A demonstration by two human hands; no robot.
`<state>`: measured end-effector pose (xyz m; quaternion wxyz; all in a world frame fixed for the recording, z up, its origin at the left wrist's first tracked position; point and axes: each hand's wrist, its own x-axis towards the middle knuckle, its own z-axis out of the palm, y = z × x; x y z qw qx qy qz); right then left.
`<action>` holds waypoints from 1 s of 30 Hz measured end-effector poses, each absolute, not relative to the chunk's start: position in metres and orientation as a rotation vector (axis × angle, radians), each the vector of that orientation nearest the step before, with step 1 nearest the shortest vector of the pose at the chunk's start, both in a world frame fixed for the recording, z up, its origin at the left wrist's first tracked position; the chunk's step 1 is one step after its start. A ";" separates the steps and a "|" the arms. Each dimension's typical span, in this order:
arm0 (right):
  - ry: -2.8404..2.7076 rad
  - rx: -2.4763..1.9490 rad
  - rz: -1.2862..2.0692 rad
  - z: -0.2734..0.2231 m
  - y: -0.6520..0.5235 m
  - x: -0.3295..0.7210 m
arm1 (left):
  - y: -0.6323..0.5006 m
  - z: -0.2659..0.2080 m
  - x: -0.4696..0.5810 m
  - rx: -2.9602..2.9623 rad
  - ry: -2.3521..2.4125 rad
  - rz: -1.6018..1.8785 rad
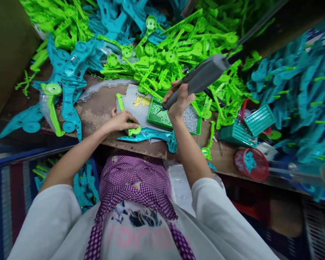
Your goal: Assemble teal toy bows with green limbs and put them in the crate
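Note:
My right hand (178,101) is wrapped round a grey electric screwdriver (206,76), its bit pointing down over a green basket (161,117) that holds many small silver screws (191,118). My left hand (123,121) is closed on a lime-green plastic piece (135,130) with a round end, fingers pressing near that disc. Right beside it, along the table's front edge, lies a long blue plastic part (148,134). Under the left hand and basket is a pale sheet with a yellow cartoon figure (141,100).
Lime-green parts (168,54) and blue parts (113,21) are heaped at the back. Blue assemblies (70,72) lie left. A red basket (251,164), teal baskets (238,133) and stacked blue parts (289,83) stand right. A cable (256,25) runs up from the screwdriver.

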<state>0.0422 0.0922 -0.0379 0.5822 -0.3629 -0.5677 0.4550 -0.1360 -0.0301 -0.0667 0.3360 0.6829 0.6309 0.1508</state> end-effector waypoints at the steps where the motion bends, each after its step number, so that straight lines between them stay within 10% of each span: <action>1: -1.327 -0.840 1.089 -0.035 0.092 0.043 | -0.030 -0.066 -0.136 1.775 1.646 0.390; 30: -1.582 -0.585 1.433 -0.035 -0.006 -0.012 | -0.027 -0.089 -0.131 1.830 1.782 0.336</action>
